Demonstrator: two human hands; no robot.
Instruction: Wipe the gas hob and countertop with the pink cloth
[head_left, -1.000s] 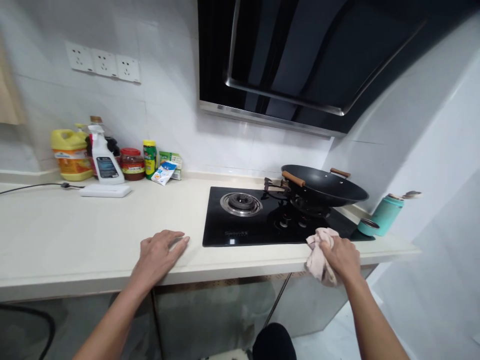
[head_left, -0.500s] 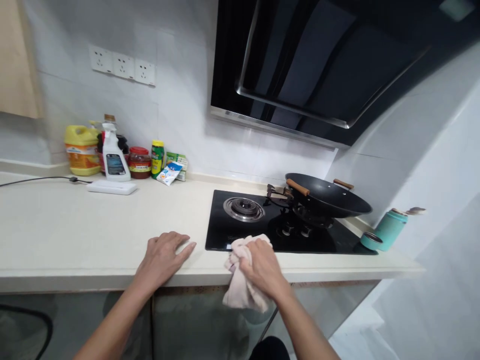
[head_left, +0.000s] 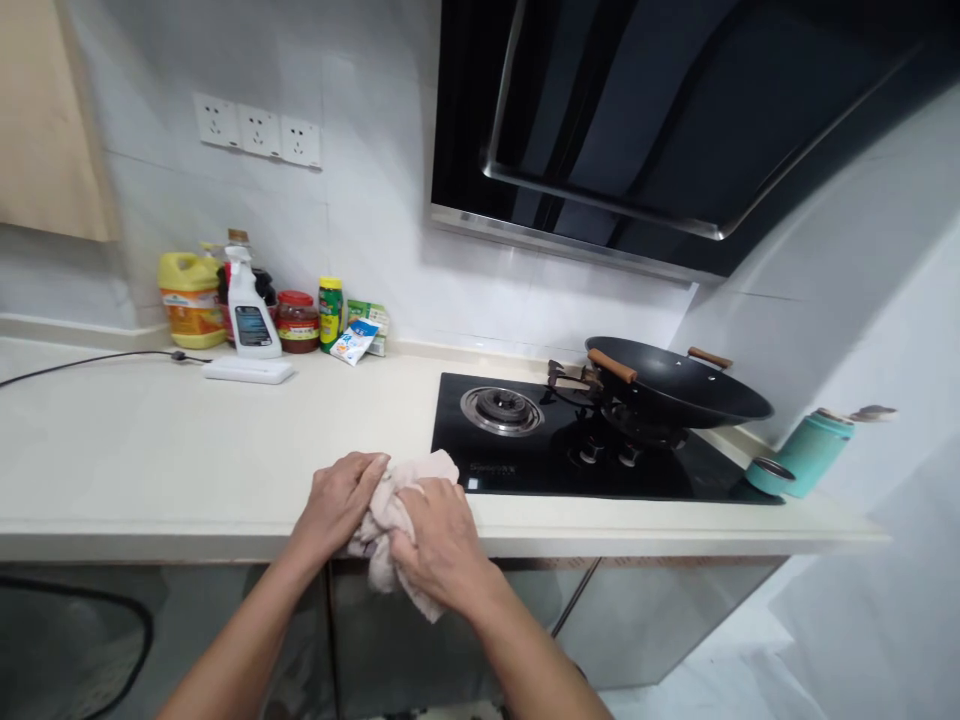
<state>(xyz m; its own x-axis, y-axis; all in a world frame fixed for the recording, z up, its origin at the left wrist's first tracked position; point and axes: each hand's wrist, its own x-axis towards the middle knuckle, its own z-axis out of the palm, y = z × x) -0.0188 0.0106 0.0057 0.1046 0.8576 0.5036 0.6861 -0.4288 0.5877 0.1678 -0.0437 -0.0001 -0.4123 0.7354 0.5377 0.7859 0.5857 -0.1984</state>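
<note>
A pale pink cloth (head_left: 431, 467) lies bunched at the counter's front edge, left of the stove, part of it hanging over the edge. My right hand (head_left: 442, 535) presses down on it with bent fingers wrapped around the folds. Against the cloth's left side, my left hand (head_left: 336, 505) rests on the counter, fingers stretched forward. Its thumb side touches the cloth, which partly hides the fingertips. Just right of the cloth is the black glass gas stove (head_left: 495, 480).
A black wok (head_left: 675, 385) with wooden handles sits on the right burner. A teal flask (head_left: 817, 450) and its cup (head_left: 769, 476) stand at the right end. Bottles, including a white spray bottle (head_left: 251, 315), line the wall near a white power bank-like block (head_left: 247, 371). A range hood (head_left: 600, 130) hangs above.
My right hand has slid the cloth left along the counter edge, from the stove's front to my left hand. My left hand stays nearly in place. The view has shifted slightly.
</note>
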